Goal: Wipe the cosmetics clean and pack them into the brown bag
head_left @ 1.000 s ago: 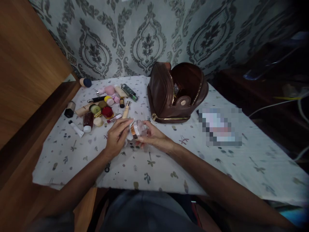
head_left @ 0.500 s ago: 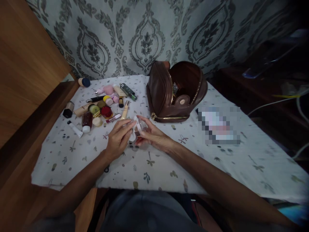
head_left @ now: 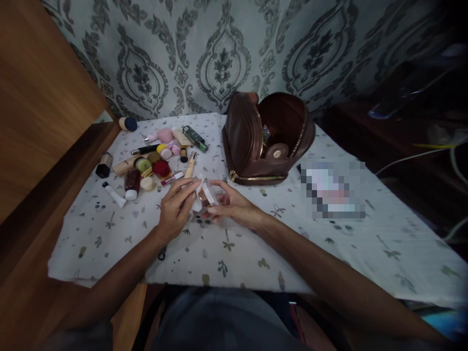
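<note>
Both my hands meet over the front middle of the table. In my right hand (head_left: 234, 208) is a small clear case with brown contents (head_left: 207, 196), gripped between thumb and fingers and tilted up. My left hand (head_left: 178, 204) presses a crumpled white wipe (head_left: 197, 203) against the case's left side. Just beyond the left fingers lie a cream-coloured tube (head_left: 189, 168) and a pink lip gloss tube (head_left: 171, 179). An open brown leather bag (head_left: 252, 146) stands behind my right hand, with some items partly visible inside it.
Cosmetics lie grouped at the left: a dark red bottle (head_left: 132, 184), a red jar (head_left: 161, 169), a green bottle (head_left: 195, 138), a white tube (head_left: 114, 195) and several others. A blurred-out flat object (head_left: 331, 190) lies at the right. A wooden cabinet (head_left: 47, 87) borders the left side.
The clear case has turned so more of its brown contents shows. My left hand has shifted slightly left with the wipe. The bag and cosmetics have stayed in place.
</note>
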A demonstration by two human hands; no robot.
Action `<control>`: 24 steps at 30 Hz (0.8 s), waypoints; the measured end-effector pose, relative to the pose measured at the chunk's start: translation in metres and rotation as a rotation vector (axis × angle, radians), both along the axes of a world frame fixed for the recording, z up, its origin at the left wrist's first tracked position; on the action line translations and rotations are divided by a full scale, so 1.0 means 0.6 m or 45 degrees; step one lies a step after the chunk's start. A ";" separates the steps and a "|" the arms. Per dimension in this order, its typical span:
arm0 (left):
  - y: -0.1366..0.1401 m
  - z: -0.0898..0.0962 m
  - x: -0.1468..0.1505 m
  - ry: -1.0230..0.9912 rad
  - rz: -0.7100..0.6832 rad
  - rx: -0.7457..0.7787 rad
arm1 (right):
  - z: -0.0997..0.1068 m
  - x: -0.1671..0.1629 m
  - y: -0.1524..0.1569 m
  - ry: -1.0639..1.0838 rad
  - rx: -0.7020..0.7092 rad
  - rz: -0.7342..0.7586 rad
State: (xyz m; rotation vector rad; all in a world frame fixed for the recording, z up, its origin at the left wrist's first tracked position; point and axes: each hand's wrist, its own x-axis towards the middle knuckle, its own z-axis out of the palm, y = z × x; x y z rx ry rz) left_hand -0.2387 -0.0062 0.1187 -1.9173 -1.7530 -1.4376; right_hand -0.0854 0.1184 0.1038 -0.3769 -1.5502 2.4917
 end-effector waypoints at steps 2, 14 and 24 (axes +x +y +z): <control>0.000 -0.001 0.001 0.007 -0.017 0.009 | 0.000 -0.002 0.000 -0.002 0.028 -0.059; 0.001 -0.006 0.006 0.048 -0.061 0.010 | -0.011 -0.003 -0.001 -0.004 0.046 -0.138; 0.000 -0.001 0.001 0.010 -0.017 -0.017 | -0.014 -0.004 -0.005 0.019 0.001 0.001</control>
